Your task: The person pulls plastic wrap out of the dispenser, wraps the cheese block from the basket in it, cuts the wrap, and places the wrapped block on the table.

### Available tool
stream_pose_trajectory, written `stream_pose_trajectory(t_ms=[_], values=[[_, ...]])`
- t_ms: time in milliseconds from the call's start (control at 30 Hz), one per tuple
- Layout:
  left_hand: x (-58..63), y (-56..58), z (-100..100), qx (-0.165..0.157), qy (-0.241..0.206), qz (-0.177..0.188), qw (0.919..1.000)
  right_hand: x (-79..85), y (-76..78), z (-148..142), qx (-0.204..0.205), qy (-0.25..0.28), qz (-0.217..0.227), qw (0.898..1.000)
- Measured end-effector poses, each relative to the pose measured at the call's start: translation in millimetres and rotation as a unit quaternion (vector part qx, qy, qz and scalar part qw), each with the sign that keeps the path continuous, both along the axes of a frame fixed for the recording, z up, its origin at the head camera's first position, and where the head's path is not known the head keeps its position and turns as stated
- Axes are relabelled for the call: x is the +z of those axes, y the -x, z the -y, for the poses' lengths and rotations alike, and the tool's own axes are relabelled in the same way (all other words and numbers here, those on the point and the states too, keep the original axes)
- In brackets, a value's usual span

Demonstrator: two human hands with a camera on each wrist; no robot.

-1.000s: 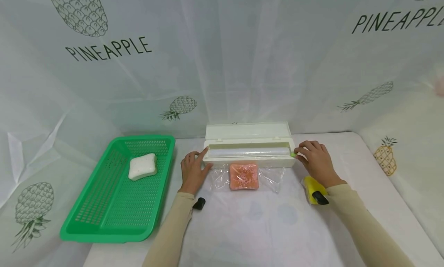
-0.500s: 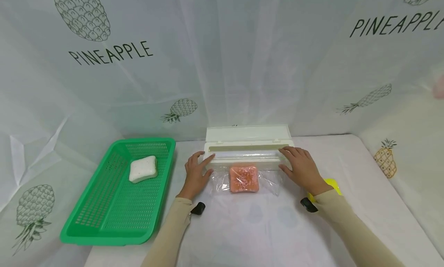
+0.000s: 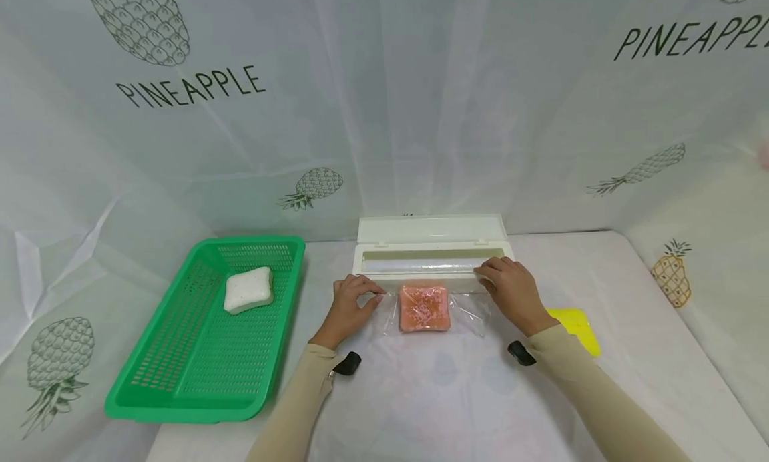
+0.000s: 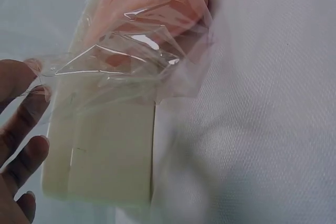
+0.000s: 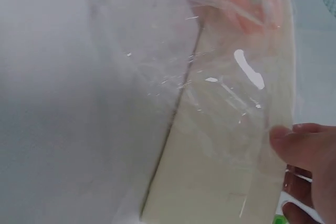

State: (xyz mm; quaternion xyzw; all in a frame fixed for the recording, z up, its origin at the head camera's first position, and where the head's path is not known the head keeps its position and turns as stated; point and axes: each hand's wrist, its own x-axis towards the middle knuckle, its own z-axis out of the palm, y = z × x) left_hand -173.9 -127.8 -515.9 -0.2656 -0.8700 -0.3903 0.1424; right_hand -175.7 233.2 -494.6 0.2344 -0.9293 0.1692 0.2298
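Note:
A white cling film box (image 3: 366, 285) lies with its lid raised, a roll of clear film (image 3: 429, 265) inside. Against its front rests a pinkish-orange square block (image 3: 424, 308) covered by clear plastic film (image 3: 467, 312) that spreads out to both sides. My left hand (image 3: 344, 313) pinches the film's left edge near the block; the left wrist view shows the film (image 4: 105, 66) drawn toward the fingertips. At the box's right front edge my right hand (image 3: 513, 294) pinches the film, its thumb (image 5: 286, 142) over the edge and fingers behind.
To the left stands a green plastic basket (image 3: 273, 375) holding a white rounded block (image 3: 249, 290). Something yellow and flat (image 3: 577, 327) lies partly behind the right forearm. A white pineapple-print sheet (image 3: 420, 115) hangs behind the table.
My right hand has come from the box's right end to its front edge, uncovering the yellow thing. My left hand has left the box's left end and moved right onto the film.

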Motion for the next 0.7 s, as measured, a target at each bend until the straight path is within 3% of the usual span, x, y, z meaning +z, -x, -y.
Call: stream_pose_trajectory(t_ms=[267,533,700], values=[[-3.1,-0.7,2,0.011,-0.009,0.025,0.9996,-5.0,2.0,0,0.026,0.044,-0.063,0.997],[-8.3,-1.7,10,0.039,-0.057,0.014,0.9975,-3.6,-4.1,-1,0.028,0.056,-0.028,0.998],[-10.2,-4.2,17,0.063,-0.051,0.024,0.9964,-3.5,-11.6,-4,0.02,0.045,-0.005,0.999]])
